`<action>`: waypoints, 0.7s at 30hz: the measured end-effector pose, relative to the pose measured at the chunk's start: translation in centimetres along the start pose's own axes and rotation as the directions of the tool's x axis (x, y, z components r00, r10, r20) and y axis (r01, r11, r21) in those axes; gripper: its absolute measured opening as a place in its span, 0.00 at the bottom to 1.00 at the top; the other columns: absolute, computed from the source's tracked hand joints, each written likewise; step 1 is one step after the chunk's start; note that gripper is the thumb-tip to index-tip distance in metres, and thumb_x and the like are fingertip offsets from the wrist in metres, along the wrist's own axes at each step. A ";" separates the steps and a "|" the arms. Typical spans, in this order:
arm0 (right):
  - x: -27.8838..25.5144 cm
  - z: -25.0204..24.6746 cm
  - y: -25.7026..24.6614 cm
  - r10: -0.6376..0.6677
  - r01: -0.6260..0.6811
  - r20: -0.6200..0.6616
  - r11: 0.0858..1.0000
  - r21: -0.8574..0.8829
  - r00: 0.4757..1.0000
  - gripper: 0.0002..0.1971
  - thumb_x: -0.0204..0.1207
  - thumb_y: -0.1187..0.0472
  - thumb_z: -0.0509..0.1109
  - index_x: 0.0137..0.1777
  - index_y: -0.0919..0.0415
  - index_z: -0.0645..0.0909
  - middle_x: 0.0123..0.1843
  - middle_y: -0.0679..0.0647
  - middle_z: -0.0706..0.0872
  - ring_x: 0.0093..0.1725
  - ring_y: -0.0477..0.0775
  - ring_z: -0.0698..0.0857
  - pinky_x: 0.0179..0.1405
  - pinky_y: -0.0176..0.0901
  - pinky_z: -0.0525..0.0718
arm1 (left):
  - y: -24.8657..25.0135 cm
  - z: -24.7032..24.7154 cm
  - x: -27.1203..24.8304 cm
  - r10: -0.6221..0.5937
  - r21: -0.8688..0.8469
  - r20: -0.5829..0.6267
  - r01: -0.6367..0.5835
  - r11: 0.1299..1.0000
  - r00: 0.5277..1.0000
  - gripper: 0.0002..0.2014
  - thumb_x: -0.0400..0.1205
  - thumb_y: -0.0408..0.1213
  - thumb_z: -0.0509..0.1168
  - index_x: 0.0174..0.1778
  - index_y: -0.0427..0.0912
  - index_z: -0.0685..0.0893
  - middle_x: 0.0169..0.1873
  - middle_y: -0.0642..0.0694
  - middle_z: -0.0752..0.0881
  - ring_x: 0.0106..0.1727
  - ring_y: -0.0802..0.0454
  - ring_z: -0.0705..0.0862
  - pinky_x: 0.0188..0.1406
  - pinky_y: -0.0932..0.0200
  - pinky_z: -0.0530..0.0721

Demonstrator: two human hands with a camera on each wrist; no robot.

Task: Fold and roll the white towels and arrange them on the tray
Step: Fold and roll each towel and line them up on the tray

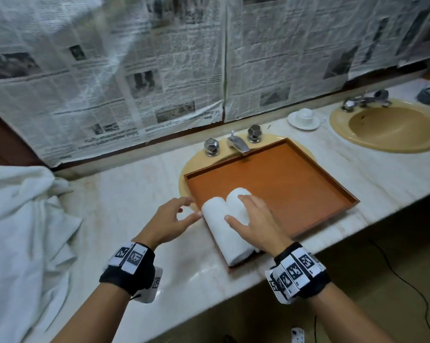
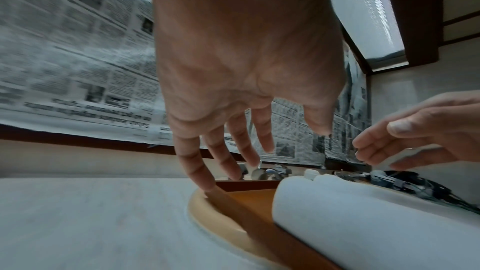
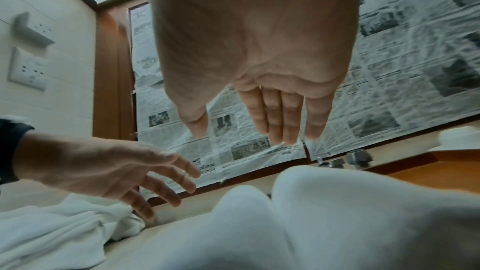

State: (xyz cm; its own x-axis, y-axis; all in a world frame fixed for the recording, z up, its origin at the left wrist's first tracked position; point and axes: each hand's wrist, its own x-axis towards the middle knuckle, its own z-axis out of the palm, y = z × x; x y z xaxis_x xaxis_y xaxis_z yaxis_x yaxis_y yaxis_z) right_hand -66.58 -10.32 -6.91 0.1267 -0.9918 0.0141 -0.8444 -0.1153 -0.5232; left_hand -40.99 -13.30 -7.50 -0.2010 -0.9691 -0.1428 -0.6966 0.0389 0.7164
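Far left of the pale marble counter (image 1: 139, 194): a loose heap of rumpled white terry towels (image 1: 23, 219), soft and deeply creased, not yet folded. Judged the supply for the next rolls.

Left hand (image 1: 170, 220) hovers just beside the tray's left rim, fingers spread and relaxed, holding nothing; the left-wrist view shows a fingertip at the rim, contact uncertain.

Rectangular orange-brown wooden tray (image 1: 295, 184), smooth floor, low raised lip, sits over a tan oval basin with chrome taps (image 1: 236, 142) behind. In its near-left corner lie two rolled white towels (image 1: 221, 226): plump, matte cylinders, side by side and touching, parallel to the left rim.

Right hand (image 1: 256, 222) is over the right-hand roll, fingers straight and close together; the wrist view suggests it hovers rather than presses.

Step in hand, by judgement: settling the second roll against the first. Next calls for reaching left to the heap, flattening one towel on the counter, folding, rolling tight.

Far right: white cup and saucer (image 1: 304, 117), second tan basin (image 1: 392, 127).
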 end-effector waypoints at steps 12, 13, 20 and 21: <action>-0.7 6.7 -12.6 -0.229 0.231 0.154 0.973 0.004 0.961 0.36 0.81 0.35 0.62 0.82 0.56 0.66 0.80 0.49 0.70 0.79 0.48 0.66 0.74 0.45 0.69 | -10.0 -8.1 -12.6 -0.190 -0.048 -0.190 0.184 0.982 0.963 0.31 0.75 0.68 0.66 0.73 0.60 0.77 0.66 0.59 0.80 0.64 0.57 0.80 0.61 0.57 0.78; -0.9 7.6 -13.9 -0.242 0.245 0.173 0.970 0.005 0.955 0.36 0.81 0.35 0.62 0.82 0.56 0.65 0.81 0.49 0.69 0.80 0.48 0.65 0.76 0.45 0.67 | -10.9 -8.9 -13.8 -0.200 -0.043 -0.200 0.195 0.980 0.959 0.31 0.76 0.67 0.67 0.73 0.60 0.77 0.66 0.59 0.80 0.65 0.57 0.80 0.61 0.58 0.77; -1.9 13.6 -21.9 -0.310 0.322 0.268 0.947 -0.003 0.912 0.37 0.82 0.34 0.59 0.84 0.55 0.62 0.83 0.48 0.66 0.82 0.47 0.63 0.78 0.45 0.66 | -16.7 -13.6 -21.7 -0.262 -0.012 -0.286 0.270 0.963 0.922 0.29 0.79 0.64 0.67 0.74 0.58 0.76 0.70 0.59 0.78 0.68 0.58 0.78 0.71 0.52 0.77; -2.0 14.3 -22.8 -0.313 0.327 0.280 0.945 -0.001 0.907 0.37 0.82 0.34 0.59 0.84 0.55 0.61 0.84 0.48 0.65 0.82 0.47 0.62 0.78 0.45 0.66 | -17.4 -14.1 -22.6 -0.269 -0.012 -0.292 0.278 0.961 0.918 0.28 0.79 0.63 0.67 0.74 0.58 0.76 0.70 0.59 0.78 0.68 0.58 0.78 0.71 0.52 0.77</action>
State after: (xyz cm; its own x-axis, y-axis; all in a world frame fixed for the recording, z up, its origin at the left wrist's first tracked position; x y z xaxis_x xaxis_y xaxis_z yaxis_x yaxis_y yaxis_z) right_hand -40.10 -4.95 -7.23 0.5253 -0.8486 -0.0619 -0.7573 -0.4332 -0.4887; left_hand -14.62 4.49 -7.14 0.2041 -0.9711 -0.1241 -0.7170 -0.2346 0.6565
